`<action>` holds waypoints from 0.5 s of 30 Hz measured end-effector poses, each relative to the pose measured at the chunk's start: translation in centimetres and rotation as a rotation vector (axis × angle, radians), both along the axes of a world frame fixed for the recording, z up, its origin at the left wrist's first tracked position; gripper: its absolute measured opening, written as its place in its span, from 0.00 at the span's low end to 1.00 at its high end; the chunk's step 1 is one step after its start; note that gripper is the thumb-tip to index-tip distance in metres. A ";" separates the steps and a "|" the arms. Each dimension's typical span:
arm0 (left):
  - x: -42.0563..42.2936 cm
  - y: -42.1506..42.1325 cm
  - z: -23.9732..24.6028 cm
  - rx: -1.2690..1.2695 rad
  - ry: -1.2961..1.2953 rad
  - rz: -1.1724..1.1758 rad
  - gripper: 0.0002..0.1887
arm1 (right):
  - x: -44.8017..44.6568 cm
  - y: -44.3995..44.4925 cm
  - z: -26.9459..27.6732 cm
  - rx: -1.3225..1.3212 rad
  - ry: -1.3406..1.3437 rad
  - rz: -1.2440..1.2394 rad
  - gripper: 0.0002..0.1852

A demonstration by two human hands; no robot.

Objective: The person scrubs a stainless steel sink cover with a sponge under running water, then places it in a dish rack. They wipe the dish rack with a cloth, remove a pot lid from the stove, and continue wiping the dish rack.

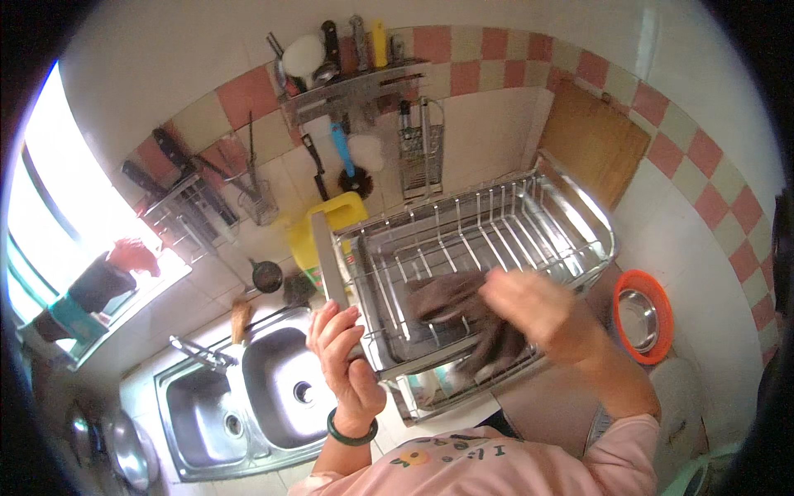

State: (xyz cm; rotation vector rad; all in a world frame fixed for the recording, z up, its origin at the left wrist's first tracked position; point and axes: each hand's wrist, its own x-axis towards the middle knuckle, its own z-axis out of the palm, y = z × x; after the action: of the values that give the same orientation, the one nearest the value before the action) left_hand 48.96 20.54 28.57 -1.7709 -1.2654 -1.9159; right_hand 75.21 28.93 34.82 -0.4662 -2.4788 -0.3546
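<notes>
A metal wire dish rack (434, 239) with a dark bottom tray spans the middle of the view, tilted. My left hand (344, 356), with a dark bangle at the wrist, grips its near left end, fingers curled round the grey end piece. In my right hand (536, 313), blurred by motion, is a dark brown cloth (450, 294). Part of the cloth lies over the rack's wires, and its lower end hangs over the front rail. The palm side of my right hand is hidden.
A double steel sink (285, 397) with a tap (201, 354) lies to the left. On the right an orange basin (664, 316) holds a metal bowl (639, 319). Behind the rack stand a yellow board (304, 242) and wall-hung utensils (350, 161). A wooden board (592, 136) leans in the corner.
</notes>
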 end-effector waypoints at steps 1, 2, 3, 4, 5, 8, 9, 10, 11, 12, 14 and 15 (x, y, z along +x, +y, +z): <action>-0.2 -0.3 0.0 -0.053 0.062 0.014 0.21 | 1.3 0.6 0.2 -0.047 0.038 -0.156 0.18; -0.3 -0.2 -0.1 -0.049 0.050 0.012 0.21 | 2.4 1.2 0.3 0.012 0.062 -0.307 0.16; -0.2 -0.2 -0.1 -0.045 0.040 0.006 0.22 | 3.4 1.8 0.7 -0.024 0.137 -0.401 0.15; -0.2 -0.1 -0.1 -0.038 0.043 0.002 0.24 | 3.9 2.1 1.0 -0.134 0.306 -0.423 0.14; -0.1 0.0 -0.2 -0.013 0.006 -0.017 0.24 | 4.1 2.1 1.3 -0.349 0.496 -0.407 0.13; 0.1 0.5 -0.4 0.041 -0.049 -0.074 0.25 | 1.2 0.9 1.9 -0.707 0.824 -0.106 0.15; 0.1 0.5 -0.5 0.039 -0.079 -0.082 0.25 | -0.8 0.0 2.0 -0.797 0.896 0.015 0.16; 0.3 0.5 -0.6 0.039 -0.110 -0.091 0.25 | -2.9 -0.7 2.0 -0.777 0.807 0.150 0.16; 0.4 0.5 -0.7 0.044 -0.138 -0.099 0.24 | -4.9 -1.3 1.7 -0.758 0.730 0.274 0.17; 0.3 0.4 -0.7 0.029 -0.123 -0.102 0.24 | -6.8 -2.0 1.1 -0.713 0.552 0.303 0.16; 0.3 0.4 -0.8 0.025 -0.128 -0.103 0.23 | -10.2 -3.5 0.0 -0.455 0.280 0.297 0.16; 0.3 0.4 -0.8 0.033 -0.118 -0.108 0.22 | -11.3 -3.9 -0.3 -0.242 0.128 0.261 0.16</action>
State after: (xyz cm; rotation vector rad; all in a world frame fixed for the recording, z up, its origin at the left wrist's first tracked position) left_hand 49.22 20.97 27.80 -1.7664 -1.1904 -2.1162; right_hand 63.96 25.02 34.48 -0.2467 -2.4271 0.0782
